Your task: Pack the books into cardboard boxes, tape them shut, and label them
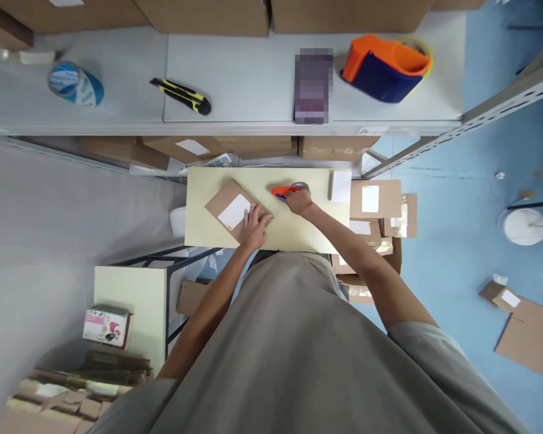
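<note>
Cream rectangular counter (298, 234). Left-hand grip (252, 229) spread over a white-labelled brown cardboard box (220, 203), left side. Right-hand grip (299, 202) closed round orange-and-blue tape dispenser (279, 191), right of box. Far grey shelf (248, 78): black-and-yellow utility knife (181, 95), toward left.

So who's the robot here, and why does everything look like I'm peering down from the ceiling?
There's no robot, just a person with two bare hands. The only picture comes from a camera worn on that person's head, looking forward and down, so you see their grey shirt too. On the pale table, the left hand rests on a cardboard box with a white label. The right hand holds an orange and blue tape dispenser. On the shelf in front are a blue tape roll, a yellow and black cutter and another dispenser.
</note>
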Motion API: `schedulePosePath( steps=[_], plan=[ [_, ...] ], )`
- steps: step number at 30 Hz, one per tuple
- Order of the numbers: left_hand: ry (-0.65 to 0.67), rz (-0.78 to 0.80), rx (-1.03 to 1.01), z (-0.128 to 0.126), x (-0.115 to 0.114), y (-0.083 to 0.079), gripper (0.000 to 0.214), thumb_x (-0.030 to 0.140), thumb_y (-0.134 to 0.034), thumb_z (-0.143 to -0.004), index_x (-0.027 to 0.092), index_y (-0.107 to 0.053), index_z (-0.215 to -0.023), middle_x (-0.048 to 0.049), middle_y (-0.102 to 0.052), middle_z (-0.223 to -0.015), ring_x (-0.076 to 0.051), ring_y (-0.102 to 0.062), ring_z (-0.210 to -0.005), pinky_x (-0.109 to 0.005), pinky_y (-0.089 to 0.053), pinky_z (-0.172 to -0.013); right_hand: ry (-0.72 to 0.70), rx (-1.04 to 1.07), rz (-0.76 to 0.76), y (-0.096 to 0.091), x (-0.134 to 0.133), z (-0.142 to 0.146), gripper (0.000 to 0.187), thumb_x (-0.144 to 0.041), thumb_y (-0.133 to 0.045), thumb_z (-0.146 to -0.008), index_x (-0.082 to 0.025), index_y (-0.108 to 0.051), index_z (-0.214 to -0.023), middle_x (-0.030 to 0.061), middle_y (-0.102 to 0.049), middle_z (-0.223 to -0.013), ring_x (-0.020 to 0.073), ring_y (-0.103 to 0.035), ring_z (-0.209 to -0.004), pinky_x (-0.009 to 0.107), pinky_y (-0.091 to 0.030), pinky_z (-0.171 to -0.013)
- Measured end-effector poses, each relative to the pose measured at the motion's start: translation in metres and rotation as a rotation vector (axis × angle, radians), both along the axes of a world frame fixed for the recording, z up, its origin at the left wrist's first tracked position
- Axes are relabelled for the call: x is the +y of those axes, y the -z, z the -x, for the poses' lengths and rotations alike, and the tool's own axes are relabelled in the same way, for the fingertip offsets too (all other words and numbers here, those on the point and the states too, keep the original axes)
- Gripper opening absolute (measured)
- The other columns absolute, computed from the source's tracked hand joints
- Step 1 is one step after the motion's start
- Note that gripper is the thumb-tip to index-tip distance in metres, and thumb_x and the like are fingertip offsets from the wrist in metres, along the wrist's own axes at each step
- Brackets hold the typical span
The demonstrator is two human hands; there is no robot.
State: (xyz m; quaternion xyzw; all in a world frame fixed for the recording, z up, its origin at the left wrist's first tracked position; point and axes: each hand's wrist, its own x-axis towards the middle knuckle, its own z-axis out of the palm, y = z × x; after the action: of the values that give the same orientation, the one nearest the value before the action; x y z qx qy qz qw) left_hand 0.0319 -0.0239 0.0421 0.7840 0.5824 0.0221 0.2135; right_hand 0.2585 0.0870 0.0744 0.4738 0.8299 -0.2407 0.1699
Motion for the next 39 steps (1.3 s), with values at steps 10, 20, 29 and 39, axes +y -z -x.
schedulePosePath(
  steps=[10, 20, 29, 39],
  plan=[
    [-0.011, -0.221, -0.322, -0.039, 0.008, -0.062, 0.090, 0.017, -0.059, -0.094, 0.018, -0.020, -0.175, -0.0191, -0.036, -0.174, -0.037, -0.018, -0.170, -0.060, -0.028, -0.136, 0.500, 0.263, 0.043, -0.080, -0.030, -0.004, 0.049, -0.046, -0.041, -0.111, -0.008, -0.051, -0.140, 0.0244, -0.074, -0.130, 0.0365, -0.073, -0.115, 0.041, -0.056, -0.092],
    [-0.135, -0.547, -0.447, -0.060, 0.102, -0.190, 0.100, 0.017, -0.064, -0.091, 0.023, -0.011, -0.176, -0.0210, -0.032, -0.170, -0.038, -0.034, -0.163, -0.052, -0.035, -0.134, 0.300, 0.449, -0.456, -0.207, 0.047, 0.041, 0.047, -0.031, -0.027, -0.112, -0.013, -0.045, -0.152, 0.0203, -0.069, -0.129, 0.0356, -0.067, -0.123, 0.052, -0.047, -0.115],
    [-0.128, -0.410, -0.456, -0.049, 0.111, -0.188, 0.091, 0.022, -0.057, -0.099, 0.020, -0.007, -0.176, -0.0169, -0.027, -0.180, -0.031, -0.026, -0.169, -0.051, -0.030, -0.138, 0.277, 0.260, -0.649, -0.202, 0.135, 0.078, 0.061, -0.007, -0.034, -0.104, 0.010, -0.036, -0.162, 0.0319, -0.063, -0.145, 0.0367, -0.054, -0.142, 0.055, -0.029, -0.129],
    [-0.424, -0.019, -0.299, 0.044, -0.017, -0.030, 0.084, 0.024, -0.058, -0.095, 0.008, -0.025, -0.171, -0.0300, -0.038, -0.172, -0.042, -0.028, -0.166, -0.066, -0.036, -0.131, 0.421, 0.249, -0.299, -0.097, -0.001, 0.052, 0.060, -0.016, -0.026, -0.110, -0.015, -0.044, -0.167, 0.0218, -0.066, -0.148, 0.0339, -0.066, -0.131, 0.049, -0.049, -0.115]
  ],
)
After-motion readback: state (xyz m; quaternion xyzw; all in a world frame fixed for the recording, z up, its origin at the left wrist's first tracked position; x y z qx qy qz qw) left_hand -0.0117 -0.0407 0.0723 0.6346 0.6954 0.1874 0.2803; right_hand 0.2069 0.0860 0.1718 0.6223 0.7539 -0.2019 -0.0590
